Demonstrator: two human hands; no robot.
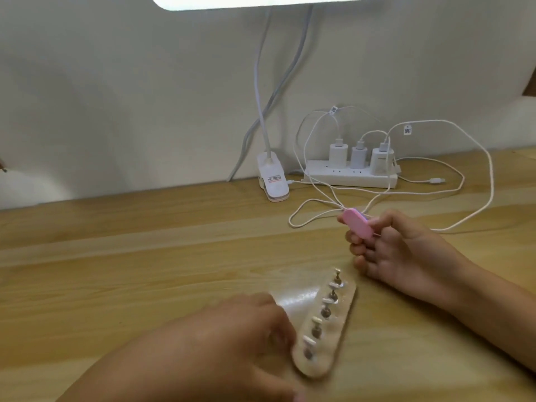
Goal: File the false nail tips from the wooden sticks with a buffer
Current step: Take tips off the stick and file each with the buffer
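Hands: right hand (pixel 406 250) grips one buffer (pixel 356 226) | left hand (pixel 232 343) blurred, grip unclear | five nail tips (pixel 316 319)

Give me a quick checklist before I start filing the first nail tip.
1. Buffer gripped in right hand: ok.
2. Nail tips standing on sticks in the holder: ok.
3. Holder flat on the table: ok.
4. Left hand steadying the holder: cannot tell, blurred.
5. Buffer touching a tip: not ok, held apart, beyond the holder.
6. Cables away from the holder: ok.
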